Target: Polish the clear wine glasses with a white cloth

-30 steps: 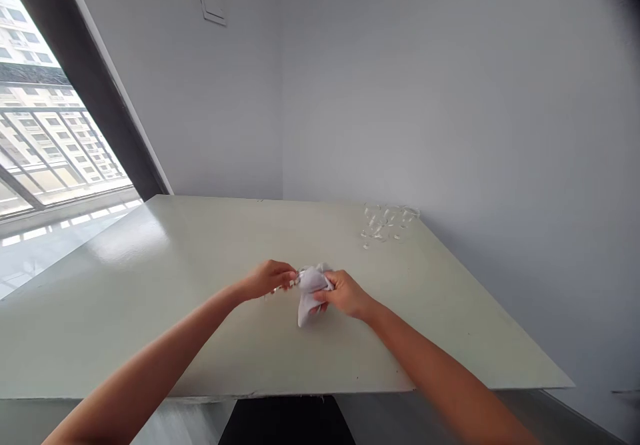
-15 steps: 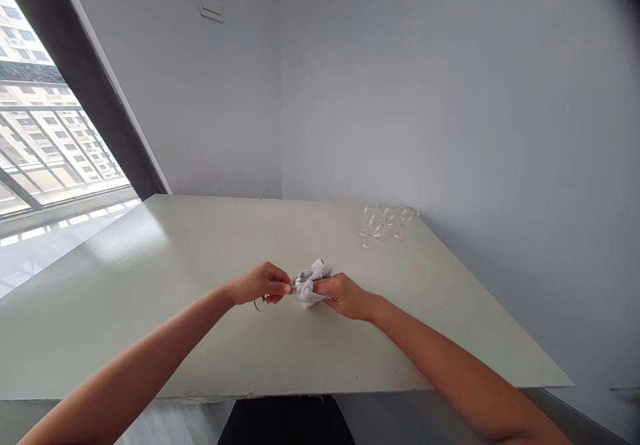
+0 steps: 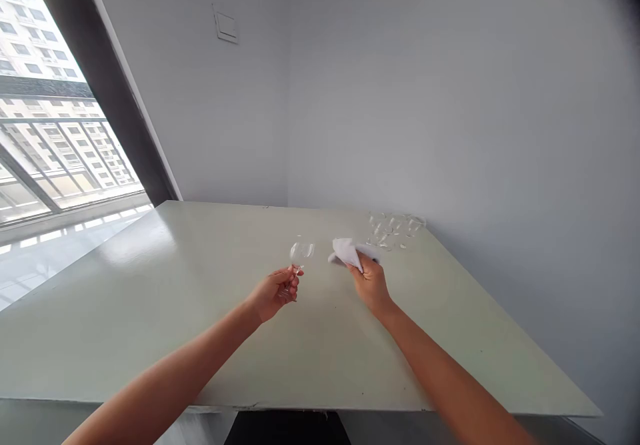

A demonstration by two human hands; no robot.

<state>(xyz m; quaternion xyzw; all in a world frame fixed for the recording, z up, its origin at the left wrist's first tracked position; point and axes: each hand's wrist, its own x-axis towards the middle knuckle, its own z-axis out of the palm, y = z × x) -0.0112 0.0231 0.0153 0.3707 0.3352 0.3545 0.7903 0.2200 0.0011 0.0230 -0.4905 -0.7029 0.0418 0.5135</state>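
A clear stemmed glass is upright over the middle of the table, its stem pinched in my left hand. To the right of it, my right hand grips a white cloth, which is folded and partly spread above the tabletop. Cloth and glass are apart, with a gap between them. My right thumb and fingers are closed on the cloth's near side.
Several clear glasses stand close together at the far right corner of the pale table. Grey walls rise behind the table, and a window is at the left. A black object shows below the front edge.
The cloth has come off the glass and moved right with my right hand. My left hand now holds the glass upright, its bowl uncovered. The view has shifted slightly.
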